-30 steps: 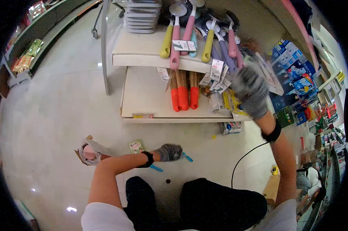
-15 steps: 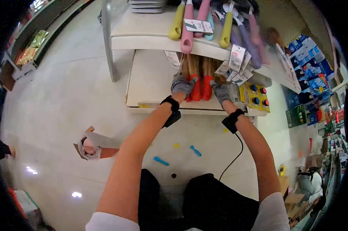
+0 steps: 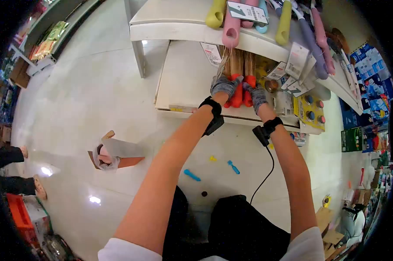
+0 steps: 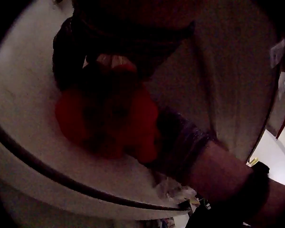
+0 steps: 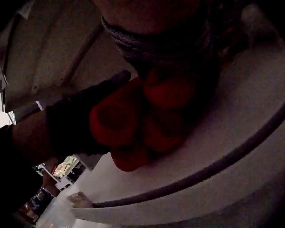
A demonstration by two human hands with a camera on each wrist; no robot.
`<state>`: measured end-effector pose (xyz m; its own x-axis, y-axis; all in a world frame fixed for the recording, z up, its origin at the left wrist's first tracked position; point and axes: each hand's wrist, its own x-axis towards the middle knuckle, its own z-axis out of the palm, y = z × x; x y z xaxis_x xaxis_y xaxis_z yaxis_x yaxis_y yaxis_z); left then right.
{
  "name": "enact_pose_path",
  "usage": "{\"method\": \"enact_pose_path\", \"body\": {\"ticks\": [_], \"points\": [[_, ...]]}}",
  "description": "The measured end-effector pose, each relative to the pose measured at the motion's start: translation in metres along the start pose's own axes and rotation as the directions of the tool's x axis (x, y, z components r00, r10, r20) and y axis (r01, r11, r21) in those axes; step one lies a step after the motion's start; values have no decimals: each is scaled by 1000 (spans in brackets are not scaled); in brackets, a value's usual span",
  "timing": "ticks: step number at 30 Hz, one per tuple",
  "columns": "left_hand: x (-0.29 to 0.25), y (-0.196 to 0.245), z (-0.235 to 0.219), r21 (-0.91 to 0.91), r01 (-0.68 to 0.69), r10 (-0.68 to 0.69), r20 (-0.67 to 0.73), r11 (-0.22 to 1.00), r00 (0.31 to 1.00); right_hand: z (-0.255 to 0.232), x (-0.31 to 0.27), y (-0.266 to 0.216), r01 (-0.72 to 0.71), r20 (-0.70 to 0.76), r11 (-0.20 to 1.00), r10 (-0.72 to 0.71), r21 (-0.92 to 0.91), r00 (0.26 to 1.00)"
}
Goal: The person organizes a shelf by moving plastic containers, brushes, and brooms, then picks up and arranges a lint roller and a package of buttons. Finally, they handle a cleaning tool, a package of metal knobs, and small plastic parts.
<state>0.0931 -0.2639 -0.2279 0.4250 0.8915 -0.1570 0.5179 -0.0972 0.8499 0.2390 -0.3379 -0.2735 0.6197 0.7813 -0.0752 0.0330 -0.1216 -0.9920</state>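
Note:
Several brushes with red handles and thin straw bristles lie together on the lower shelf, bristles toward the back. My left hand, in a grey knit glove, grips the bunch from its left side with the thumb on top. From the other side my gloved right hand holds it, thumb toward the middle. Both wrist views are dark; the rounded red handle ends cluster between the palms there. My fingers beneath the bunch are mostly hidden.
An upper shelf overhangs the brushes, with green, pink and purple handles and price tags jutting over its edge. A yellow pack stands right of my hands. On the floor are blue pieces and an opened carton.
The left hand has come up from over the floor, and the right hand down from beside the hanging tags, to the red-handled brushes. The head view has moved nearer the shelf.

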Motion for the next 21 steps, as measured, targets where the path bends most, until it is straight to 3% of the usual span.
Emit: {"method": "enact_pose_path", "body": {"ticks": [3, 4, 6, 9, 11, 15, 16, 19, 21], "points": [[8, -8, -6, 41, -30, 30, -14, 999, 999, 17, -7, -1, -52, -15, 998, 52, 35, 999], [10, -11, -8, 59, -44, 45, -22, 997, 999, 26, -13, -5, 9, -52, 999, -6, 51, 999], [59, -60, 26, -1, 2, -3, -72, 1000, 997, 47, -22, -13, 128, -119, 989, -119, 78, 986], [55, -68, 1, 5, 70, -68, -160, 998, 985, 75, -20, -11, 29, -69, 997, -24, 70, 997], [21, -38, -55, 90, 187, -174, -137, 978, 975, 95, -13, -7, 37, -20, 999, -37, -4, 999], [23, -59, -94, 143, 148, -108, -257, 979, 960, 146, -11, -5, 94, 36, 996, -94, 0, 995], [27, -70, -102, 140, 105, -66, -260, 984, 963, 157, 16, 34, 144, 56, 990, -144, 11, 988], [36, -89, -125, 99, 115, -91, -220, 988, 971, 190, 3, 20, 260, -36, 949, -270, -180, 962], [27, -88, -141, 77, 102, -82, -225, 992, 971, 202, -15, -7, 238, -30, 949, -249, -207, 968]]}}
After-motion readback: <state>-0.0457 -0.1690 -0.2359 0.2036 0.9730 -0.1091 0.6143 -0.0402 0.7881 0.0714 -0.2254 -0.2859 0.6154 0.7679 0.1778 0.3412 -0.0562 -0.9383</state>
